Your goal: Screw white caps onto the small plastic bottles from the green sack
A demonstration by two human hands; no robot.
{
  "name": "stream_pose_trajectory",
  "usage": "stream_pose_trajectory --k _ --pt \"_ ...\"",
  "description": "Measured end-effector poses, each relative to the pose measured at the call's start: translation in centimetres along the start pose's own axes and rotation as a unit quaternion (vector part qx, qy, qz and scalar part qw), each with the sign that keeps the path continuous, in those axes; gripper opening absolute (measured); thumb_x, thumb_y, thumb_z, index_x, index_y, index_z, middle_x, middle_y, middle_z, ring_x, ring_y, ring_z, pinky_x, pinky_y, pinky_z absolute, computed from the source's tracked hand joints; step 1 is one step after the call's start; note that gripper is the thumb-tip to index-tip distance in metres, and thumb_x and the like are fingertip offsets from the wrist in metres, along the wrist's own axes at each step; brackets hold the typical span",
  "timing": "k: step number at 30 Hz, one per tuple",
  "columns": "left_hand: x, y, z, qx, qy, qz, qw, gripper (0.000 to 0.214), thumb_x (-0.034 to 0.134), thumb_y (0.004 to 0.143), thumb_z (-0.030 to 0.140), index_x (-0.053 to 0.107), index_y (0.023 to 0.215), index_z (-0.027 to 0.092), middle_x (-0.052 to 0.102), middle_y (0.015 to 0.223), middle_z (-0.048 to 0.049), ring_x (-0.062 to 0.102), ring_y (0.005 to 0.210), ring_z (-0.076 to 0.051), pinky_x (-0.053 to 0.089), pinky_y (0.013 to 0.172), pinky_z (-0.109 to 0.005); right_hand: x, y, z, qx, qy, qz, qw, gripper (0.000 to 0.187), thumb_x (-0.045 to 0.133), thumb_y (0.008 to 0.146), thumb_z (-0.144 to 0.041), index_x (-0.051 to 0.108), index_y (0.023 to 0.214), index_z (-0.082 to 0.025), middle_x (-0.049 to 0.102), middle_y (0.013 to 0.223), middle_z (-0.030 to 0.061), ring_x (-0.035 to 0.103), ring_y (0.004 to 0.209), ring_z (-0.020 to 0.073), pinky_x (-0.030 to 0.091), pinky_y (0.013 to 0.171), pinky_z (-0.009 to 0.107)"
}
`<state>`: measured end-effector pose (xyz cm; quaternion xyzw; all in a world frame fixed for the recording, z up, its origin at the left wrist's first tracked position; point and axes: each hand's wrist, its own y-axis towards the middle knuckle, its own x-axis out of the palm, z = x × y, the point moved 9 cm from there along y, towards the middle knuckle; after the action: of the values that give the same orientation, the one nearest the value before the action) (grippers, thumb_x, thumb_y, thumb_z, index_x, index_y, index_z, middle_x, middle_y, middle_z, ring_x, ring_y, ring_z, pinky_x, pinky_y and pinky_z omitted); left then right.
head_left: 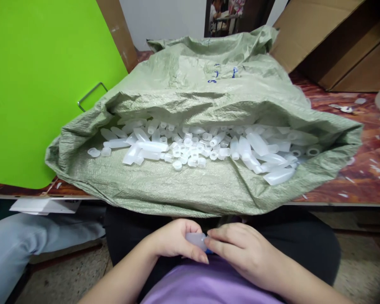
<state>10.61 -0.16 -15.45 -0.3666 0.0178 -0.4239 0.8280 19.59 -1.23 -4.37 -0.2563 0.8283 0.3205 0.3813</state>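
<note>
I see a table point(367, 169) with a reddish marbled top, and a bright green board point(34, 84) covers its left part. Behind are a white wall point(164, 21) and brown cardboard boxes point(335, 42). Below is a speckled floor point(361, 270).

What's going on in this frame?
A seated person holds one small translucent bottle over the lap. The left hand wraps its body and the right hand pinches its end, where a blue bit shows. On the table ahead lies an open green woven sack full of similar bottles, between a bright green board and cardboard boxes.
</note>
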Motion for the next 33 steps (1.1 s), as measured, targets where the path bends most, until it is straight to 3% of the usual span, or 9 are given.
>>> stream_pose_trajectory --k 2,5,7,13,19,24,28,30,33 --pt "-0.5 -0.1 -0.1 -0.006 0.039 0.027 0.999 0.046 0.083 0.044 0.038 0.048 0.065 0.015 0.047 0.058 0.0077 0.035 0.052 -0.006 0.027 0.047 -0.019 1.4 -0.3 1.6 0.095 0.056 -0.035 0.993 0.023 0.051 0.088 -0.032 0.062 0.101 -0.017 0.067 0.080 0.0049 0.061 0.068 0.0149 0.045 0.061 0.025" --pt "-1.2 -0.2 0.0 -0.008 0.117 0.064 0.991 0.044 0.081 0.046 0.038 0.051 0.068 0.016 0.045 0.060 0.0079 0.036 0.056 -0.007 0.027 0.049 -0.019 4.7 -1.7 4.4 0.272 0.183 -0.116 0.938 0.029 0.056 0.082 -0.043 0.064 0.079 -0.016 0.060 0.061 -0.0001 0.054 0.054 0.0112 0.040 0.048 0.020" --pt "-1.6 -0.3 0.1 -0.015 0.170 0.080 0.982 0.041 0.078 0.050 0.041 0.053 0.069 0.016 0.046 0.061 0.0078 0.037 0.056 -0.007 0.027 0.049 -0.019 5.8 -2.1 5.0 0.313 0.220 -0.138 0.914 0.031 0.054 0.084 -0.042 0.061 0.069 -0.016 0.057 0.060 -0.0008 0.052 0.054 0.0103 0.038 0.048 0.019" --pt "-1.8 -0.4 0.3 -0.061 0.295 0.051 0.952 0.039 0.073 0.053 0.047 0.057 0.074 0.018 0.051 0.062 0.0062 0.042 0.055 -0.009 0.029 0.048 -0.019 5.2 -1.2 3.4 0.153 0.030 -0.180 0.971 0.023 0.046 0.089 -0.031 0.058 0.102 -0.017 0.061 0.085 0.0055 0.057 0.076 0.0183 0.045 0.066 0.029" --pt "-0.9 0.0 -0.8 -0.094 0.255 -0.039 0.962 0.041 0.076 0.048 0.050 0.053 0.063 0.019 0.043 0.055 0.0072 0.035 0.051 -0.008 0.026 0.045 -0.020 4.6 -1.5 1.0 -0.035 -0.115 -0.146 0.982 0.032 0.032 0.091 -0.013 0.051 0.117 -0.014 0.062 0.104 0.0124 0.056 0.091 0.0227 0.043 0.082 0.037" --pt "-0.7 0.3 -1.2 -0.089 0.224 -0.036 0.970 0.039 0.075 0.049 0.047 0.052 0.061 0.018 0.042 0.055 0.0068 0.034 0.051 -0.008 0.026 0.045 -0.020 6.1 -1.2 3.0 0.111 0.027 -0.201 0.973 0.034 0.041 0.089 -0.043 0.063 0.085 -0.017 0.062 0.072 0.0045 0.056 0.066 0.0166 0.042 0.060 0.027" --pt "-1.2 0.5 -0.9 -0.079 0.259 0.021 0.962 0.032 0.071 0.054 0.043 0.057 0.070 0.019 0.051 0.061 0.0057 0.041 0.053 -0.009 0.029 0.046 -0.019 8.8 -3.0 4.6 0.282 0.215 -0.235 0.905 0.067 0.010 0.096 -0.042 0.062 0.062 -0.017 0.059 0.054 0.0011 0.056 0.051 0.0110 0.043 0.057 0.022" --pt "-2.1 0.5 -0.7 -0.079 0.285 0.079 0.952 0.027 0.067 0.059 0.040 0.059 0.074 0.019 0.052 0.063 0.0045 0.043 0.054 -0.010 0.030 0.048 -0.020 8.5 -3.4 5.4 0.303 0.189 -0.191 0.914 0.059 0.017 0.094 -0.047 0.066 0.079 -0.017 0.066 0.070 0.0043 0.062 0.066 0.0157 0.047 0.066 0.026" --pt "-2.6 0.6 -0.2 -0.069 0.306 0.120 0.942 0.026 0.063 0.061 0.038 0.061 0.080 0.020 0.055 0.067 0.0030 0.047 0.058 -0.012 0.032 0.051 -0.022 6.4 -3.1 5.6 0.244 0.087 -0.093 0.961 0.045 0.047 0.085 -0.047 0.053 0.117 -0.016 0.062 0.109 0.0135 0.058 0.098 0.0250 0.046 0.082 0.037"
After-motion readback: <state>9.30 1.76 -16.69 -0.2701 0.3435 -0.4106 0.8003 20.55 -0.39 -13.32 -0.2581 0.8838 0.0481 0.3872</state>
